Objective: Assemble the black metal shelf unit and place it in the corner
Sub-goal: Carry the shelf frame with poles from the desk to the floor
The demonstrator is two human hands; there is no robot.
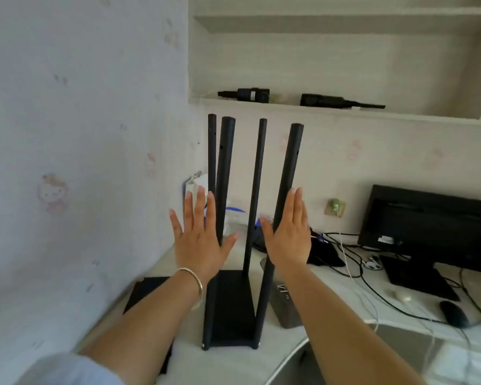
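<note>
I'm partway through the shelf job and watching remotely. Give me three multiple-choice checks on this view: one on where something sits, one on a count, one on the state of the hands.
1. Where does the loose black shelf panel lie?
A. on the desk, left of the frame's base
B. on the upper wall shelf
C. on top of the posts

2. How many upright black posts does the shelf frame have?
A. two
B. three
C. four

3. What are the hands doing?
A. both grip posts
B. both are open with straight fingers, holding nothing
C. the left hand holds a screwdriver

Answers:
1 A: the flat panel lies on the desk by the wall, left of the base.
2 C: four post tops stand above the base plate.
3 B: the left hand and right hand show spread, straight fingers in front of the posts, curled round nothing.
</note>
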